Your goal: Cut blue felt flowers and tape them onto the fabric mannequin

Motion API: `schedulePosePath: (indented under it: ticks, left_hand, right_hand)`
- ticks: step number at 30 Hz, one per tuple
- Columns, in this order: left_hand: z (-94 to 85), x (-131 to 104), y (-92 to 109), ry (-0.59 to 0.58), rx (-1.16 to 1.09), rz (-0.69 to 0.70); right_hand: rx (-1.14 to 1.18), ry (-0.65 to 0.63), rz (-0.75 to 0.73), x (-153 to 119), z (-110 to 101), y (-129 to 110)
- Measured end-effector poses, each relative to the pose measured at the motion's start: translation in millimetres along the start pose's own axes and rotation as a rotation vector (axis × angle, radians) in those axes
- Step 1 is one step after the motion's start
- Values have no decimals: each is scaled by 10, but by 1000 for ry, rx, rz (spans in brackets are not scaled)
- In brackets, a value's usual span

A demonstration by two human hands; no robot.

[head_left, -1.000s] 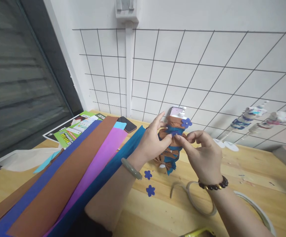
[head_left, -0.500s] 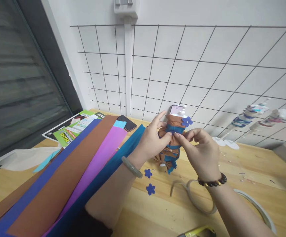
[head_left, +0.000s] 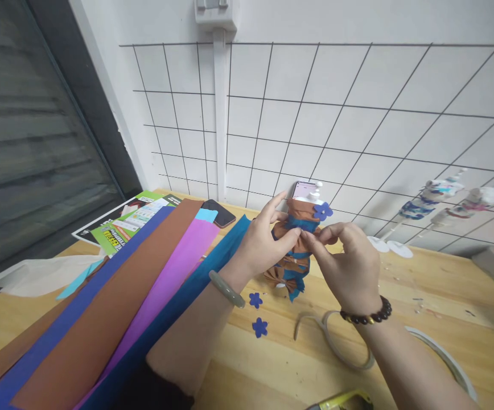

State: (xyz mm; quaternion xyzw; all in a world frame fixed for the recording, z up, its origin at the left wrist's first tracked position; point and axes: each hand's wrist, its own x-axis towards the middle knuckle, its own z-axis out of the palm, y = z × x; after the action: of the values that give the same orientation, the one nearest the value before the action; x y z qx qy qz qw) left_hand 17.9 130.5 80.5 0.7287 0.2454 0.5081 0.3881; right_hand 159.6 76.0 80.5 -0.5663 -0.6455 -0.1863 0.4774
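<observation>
Small upright bottle dressed in brown and teal crepe-paper ruffles [head_left: 296,250]: held above the wooden tabletop [head_left: 422,296], near the white wall with the black wire grid [head_left: 358,125]; a white cap is seen at its top, and a blue paper flower [head_left: 322,211] is fixed just below the cap.

Left hand [head_left: 264,245]: closed on the left side of the dressed bottle, thumb pressed to the paper at the middle, index finger raised beside the cap; a pale green bangle [head_left: 226,288] is worn on the wrist.

Right hand [head_left: 349,267]: fingertips pinched on the teal band at the bottle's middle, touching the left thumb (what lies under the fingertips is hidden); a dark beaded bracelet [head_left: 366,315] is worn on the wrist.

Two loose blue paper flowers [head_left: 259,327]: laid flat on the tabletop, just below the bottle, between the forearms.

Long sheets of crepe paper in blue, brown, purple and teal [head_left: 114,307]: spread side by side on the left of the tabletop, the left forearm resting across the teal one.

Black phone [head_left: 219,213]: laid at the far end of the sheets, next to green printed leaflets [head_left: 123,225].

Curved beige strip [head_left: 332,341]: laid on the tabletop under the right wrist
</observation>
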Motion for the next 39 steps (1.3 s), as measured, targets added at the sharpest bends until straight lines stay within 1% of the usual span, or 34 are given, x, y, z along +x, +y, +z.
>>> schedulePosePath:
  ticks: [3,9,14,20,26,35,39]
  left_hand:
    - [3,3,16,3,0,3]
    - [-5,13,31,1,3,18]
    - [-70,24,37,-41,0,3]
    - [-110,30,36,-91,-7,-25]
    - [-105,36,21,-57,12,-6]
    - [-101,39,13,-55,40,15]
    - [-110,40,1,-41,48,14]
  right_hand:
    - [-38,-17,-86,8,-15,9]
    - [-86,-25,-130,11,-38,28]
    - [-153,-38,-218,22,-58,62]
    - [-195,-54,-266,38,-84,83]
    - [-249,-80,-366,46,-117,111]
    - [-256,-82,-378,47,-123,99]
    - [-200,-80,-330,40,-139,65]
